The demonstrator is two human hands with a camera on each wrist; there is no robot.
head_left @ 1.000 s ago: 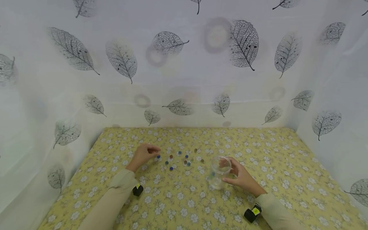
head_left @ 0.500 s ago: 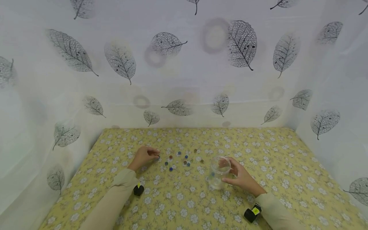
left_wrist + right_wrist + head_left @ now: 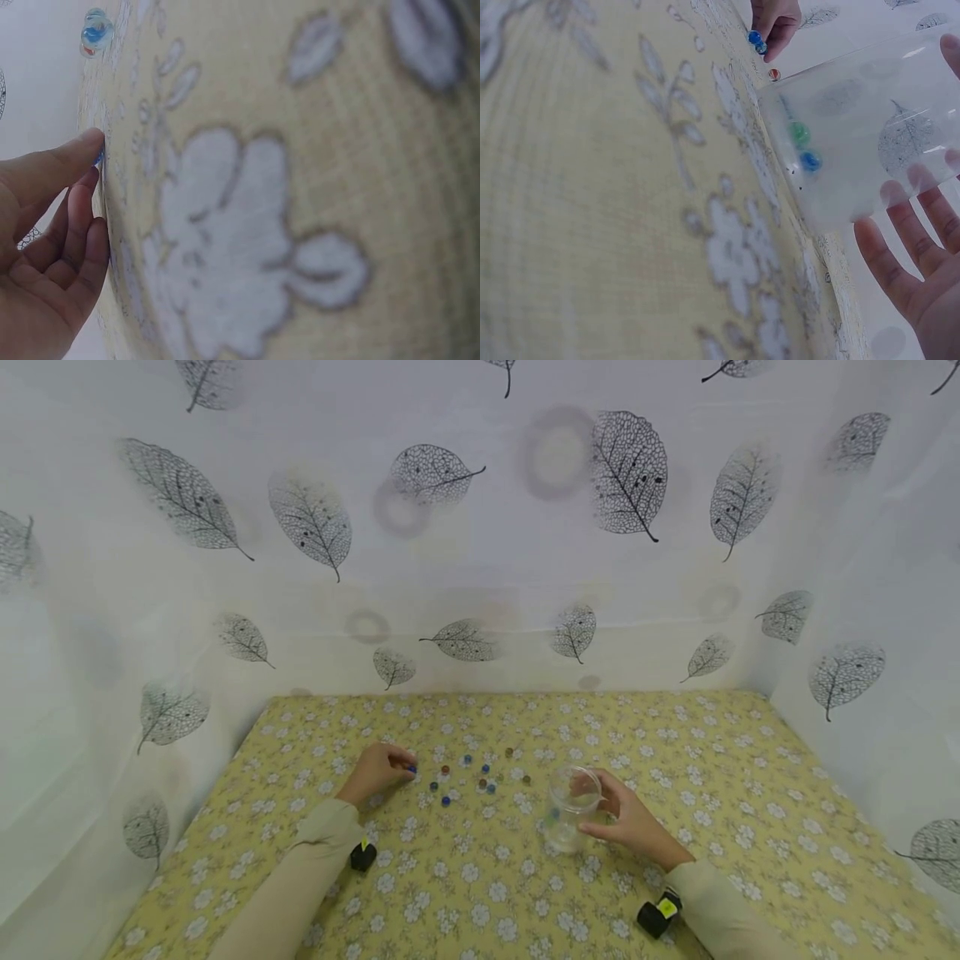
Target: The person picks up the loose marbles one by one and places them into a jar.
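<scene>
Since a second ago the left hand (image 3: 375, 770) has drawn its fingertips in a little toward itself, and the blue marble (image 3: 412, 768) that lay just off them then is now pinched at the fingertips, a little left of frame centre in the head view; the right wrist view shows it as a blue bead, with a second bead beside it, at the fingers at the top of that frame (image 3: 756, 37). The right hand (image 3: 633, 822) and the clear plastic cup (image 3: 572, 808) have not shifted: the fingers are curled around the cup's far side, gripping it, just right of centre. The cup stands on its base with its long axis tipped slightly, its open round rim toward the top of the frame and leaning a little to the right. It is thin, see-through and smooth, tapering toward the base, and the right wrist view shows a green marble (image 3: 799, 133) and a blue one (image 3: 809, 160) inside near its bottom. Between the two hands the other marbles (image 3: 467, 775) lie scattered, small glossy spheres in blue, brown and reddish tones. All rest on a yellow woven tablecloth (image 3: 675, 752) printed with small white flowers.
</scene>
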